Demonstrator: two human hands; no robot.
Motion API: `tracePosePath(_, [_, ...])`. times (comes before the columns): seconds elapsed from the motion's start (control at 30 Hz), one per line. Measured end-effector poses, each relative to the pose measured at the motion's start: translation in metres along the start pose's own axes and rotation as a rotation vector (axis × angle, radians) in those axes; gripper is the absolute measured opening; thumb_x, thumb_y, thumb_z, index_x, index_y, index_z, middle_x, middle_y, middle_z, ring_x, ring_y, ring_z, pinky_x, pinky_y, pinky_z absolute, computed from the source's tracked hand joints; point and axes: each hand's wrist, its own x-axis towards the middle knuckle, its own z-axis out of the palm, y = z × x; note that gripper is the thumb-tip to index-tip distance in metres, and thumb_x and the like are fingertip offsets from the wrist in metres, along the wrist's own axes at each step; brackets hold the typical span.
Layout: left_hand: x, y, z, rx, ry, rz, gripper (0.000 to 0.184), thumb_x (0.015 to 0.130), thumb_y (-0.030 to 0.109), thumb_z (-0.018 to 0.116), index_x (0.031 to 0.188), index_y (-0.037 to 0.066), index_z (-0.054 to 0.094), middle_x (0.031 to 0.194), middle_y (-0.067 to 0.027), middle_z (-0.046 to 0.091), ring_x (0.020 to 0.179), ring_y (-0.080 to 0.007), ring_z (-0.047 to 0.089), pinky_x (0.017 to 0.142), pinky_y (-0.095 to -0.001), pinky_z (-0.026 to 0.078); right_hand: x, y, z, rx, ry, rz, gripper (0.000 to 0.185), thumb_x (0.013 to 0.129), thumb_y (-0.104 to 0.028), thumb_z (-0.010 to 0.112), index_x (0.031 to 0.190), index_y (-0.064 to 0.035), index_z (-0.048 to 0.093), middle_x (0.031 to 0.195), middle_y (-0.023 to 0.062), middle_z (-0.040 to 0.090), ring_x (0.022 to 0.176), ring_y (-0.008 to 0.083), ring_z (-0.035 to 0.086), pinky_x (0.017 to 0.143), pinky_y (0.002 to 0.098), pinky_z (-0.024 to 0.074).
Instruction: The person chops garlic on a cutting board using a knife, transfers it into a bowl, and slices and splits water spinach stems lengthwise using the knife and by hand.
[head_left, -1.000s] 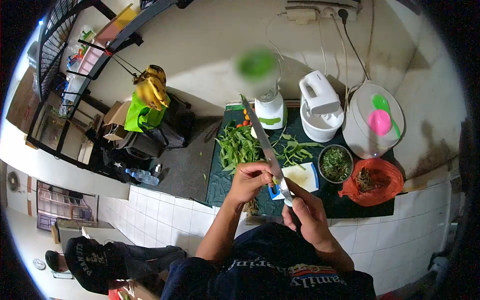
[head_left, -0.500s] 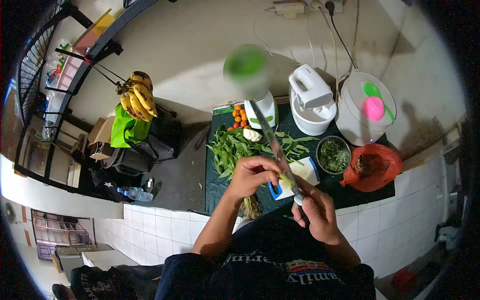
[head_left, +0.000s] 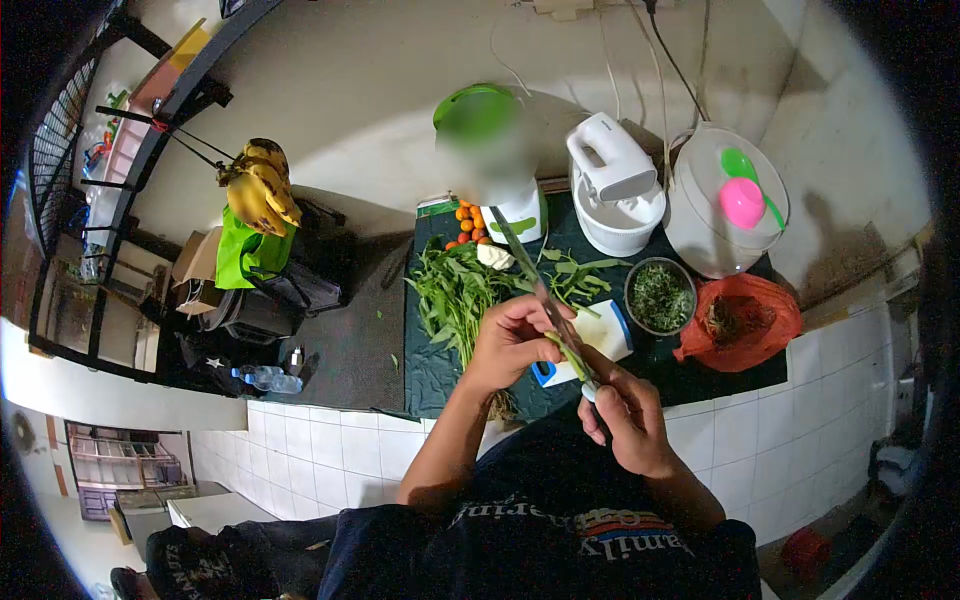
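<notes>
My right hand (head_left: 627, 412) is closed around the dark handle of a long knife (head_left: 532, 272), its blade slanting up and to the left. Between the fingers of my left hand (head_left: 515, 345) is a thin green stem (head_left: 568, 354), which lies against the blade near the handle. Under the hands is a white cutting board (head_left: 604, 334) with blue edges. Leafy greens (head_left: 452, 299) lie on the dark green table cover to the left, and loose leafy stems (head_left: 580, 279) lie behind the board. A metal bowl (head_left: 660, 296) of cut greens stands right of the board.
Orange fruits (head_left: 468, 221), a white lump (head_left: 495, 257) and a blender (head_left: 519, 213) are behind the greens. A mixer (head_left: 613, 160), a round white container (head_left: 700, 240) and a red bag (head_left: 745, 325) stand right. Bananas (head_left: 262, 190) hang left; a person (head_left: 235, 560) is lower left.
The view has shifted, and the surroundings appear further left. The green stem shows more clearly between my left fingers and the blade. Both hands keep their hold.
</notes>
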Motion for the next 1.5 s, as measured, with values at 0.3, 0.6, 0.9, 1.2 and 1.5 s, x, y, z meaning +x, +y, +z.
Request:
tracePosePath(0.3, [-0.014, -0.018, 0.026, -0.049, 0.08, -0.121, 0.023, 0.078, 0.012, 0.081, 0.087, -0.003, 0.067, 0.081, -0.0141, 0.067, 0.06, -0.018, 0.065, 0.053, -0.0283, 0.055, -0.017, 0.002, -0.029, -0.07, -0.092, 0.022, 0.047, 0.106, -0.025, 0.043, 0.146, -0.0007, 0.041, 0.063, -0.0006, 0.048, 0.053, 0.0058, 0.04, 0.049, 0.0228, 0.0326])
tracePosePath(0.6, [-0.024, -0.033, 0.043, -0.004, 0.141, -0.102, 0.02, 0.081, 0.014, 0.08, 0.085, -0.002, 0.069, 0.087, -0.0122, 0.069, 0.071, -0.0183, 0.065, 0.062, -0.0299, 0.054, -0.033, 0.001, -0.046, -0.025, -0.07, 0.072, 0.047, 0.106, -0.027, 0.042, 0.146, -0.0013, 0.042, 0.064, -0.001, 0.049, 0.053, 0.0057, 0.041, 0.049, 0.0224, 0.0339])
tracePosePath(0.9, [-0.022, -0.042, 0.063, -0.016, 0.086, -0.119, 0.02, 0.081, 0.018, 0.08, 0.082, 0.001, 0.07, 0.082, -0.0118, 0.067, 0.07, -0.0187, 0.061, 0.061, -0.0289, 0.049, -0.046, 0.006, -0.06, -0.077, -0.066, 0.033, 0.046, 0.106, -0.027, 0.042, 0.145, -0.0021, 0.043, 0.064, -0.0004, 0.049, 0.053, 0.0062, 0.042, 0.049, 0.0232, 0.0344])
tracePosePath(1.2, [-0.019, -0.066, 0.065, -0.154, 0.009, -0.171, 0.021, 0.079, 0.022, 0.082, 0.084, 0.006, 0.071, 0.083, -0.0071, 0.063, 0.078, -0.0198, 0.058, 0.066, -0.0323, 0.046, -0.058, 0.013, -0.066, -0.028, -0.03, 0.064, 0.045, 0.106, -0.023, 0.043, 0.146, -0.0036, 0.042, 0.064, -0.0003, 0.049, 0.053, 0.0061, 0.043, 0.048, 0.0237, 0.0357])
tracePosePath(1.5, [-0.036, -0.088, 0.055, -0.428, -0.034, -0.224, 0.018, 0.085, 0.018, 0.077, 0.088, 0.002, 0.071, 0.083, -0.0032, 0.058, 0.077, -0.0144, 0.057, 0.066, -0.0268, 0.045, -0.049, 0.035, -0.059, -0.158, -0.026, 0.13, 0.037, 0.106, -0.025, 0.042, 0.134, -0.0015, 0.051, 0.062, -0.001, 0.049, 0.05, 0.0068, 0.045, 0.048, 0.0249, 0.0374])
